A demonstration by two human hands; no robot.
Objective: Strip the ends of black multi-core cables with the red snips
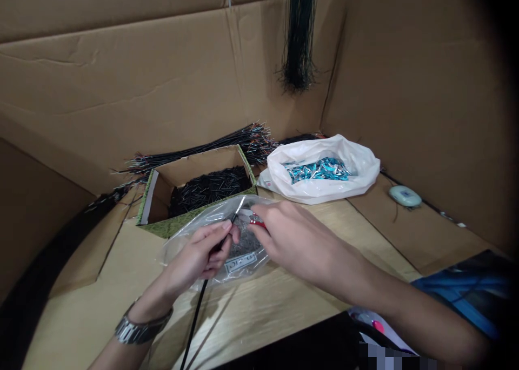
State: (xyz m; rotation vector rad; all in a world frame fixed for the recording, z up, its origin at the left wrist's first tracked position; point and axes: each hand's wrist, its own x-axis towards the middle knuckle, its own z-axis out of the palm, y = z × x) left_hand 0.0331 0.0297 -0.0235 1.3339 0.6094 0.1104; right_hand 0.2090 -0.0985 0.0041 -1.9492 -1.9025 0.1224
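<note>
left grip (194, 254) pinches a black wire (201, 300) above a clear bag (247, 246); right grip (294, 240), arm reaching across, closes on red-handled snips (258, 223) just beside the wire's end.

Bare left hand (197, 256) turned palm-up, curled fingers (221, 235) pinched together, bare right hand (292, 240) reaching in from the right, bent fingertips (259, 213) just beside the left fingers, both forearms (389, 289) angled inward

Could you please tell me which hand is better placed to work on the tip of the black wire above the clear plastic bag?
Probably the right: the right hand holds the red-handled cutters close to the tip of the black wire, while the left hand is already closed around that wire.
</note>
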